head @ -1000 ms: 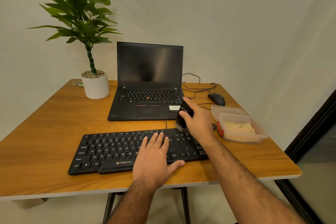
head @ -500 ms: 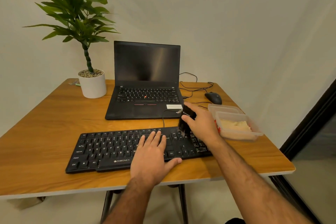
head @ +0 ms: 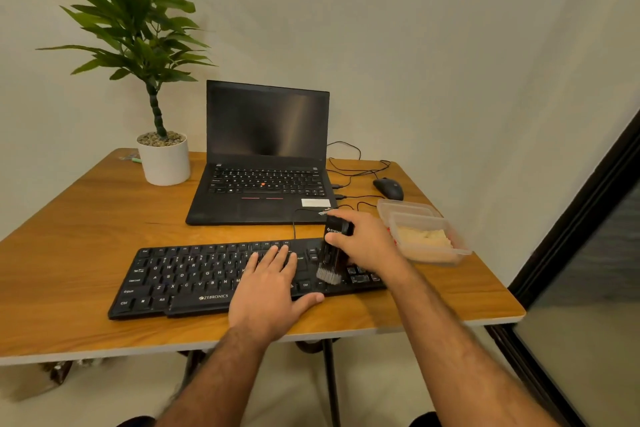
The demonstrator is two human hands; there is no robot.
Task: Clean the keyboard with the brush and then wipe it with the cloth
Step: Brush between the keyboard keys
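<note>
A black keyboard (head: pixel 194 279) lies across the front of the wooden table (head: pixel 79 225). My left hand (head: pixel 272 288) rests flat on its middle keys with fingers straight and the thumb at the front edge. My right hand (head: pixel 369 244) grips a black brush (head: pixel 334 251) by its body. The brush stands nearly upright, and its grey bristles touch the keys near the keyboard's right end. A beige cloth (head: pixel 424 237) lies inside a clear plastic container (head: pixel 460 250) just right of my right hand.
An open black laptop (head: pixel 263 163) stands behind the keyboard. A potted plant (head: pixel 162 158) is at the back left. A black mouse (head: pixel 388 188) and loose cables lie at the back right. A dark door frame runs down the right side.
My right hand has brought the brush down from behind the keyboard's far edge onto the right-hand keys, bristles now showing. My left hand has stayed flat on the keys.
</note>
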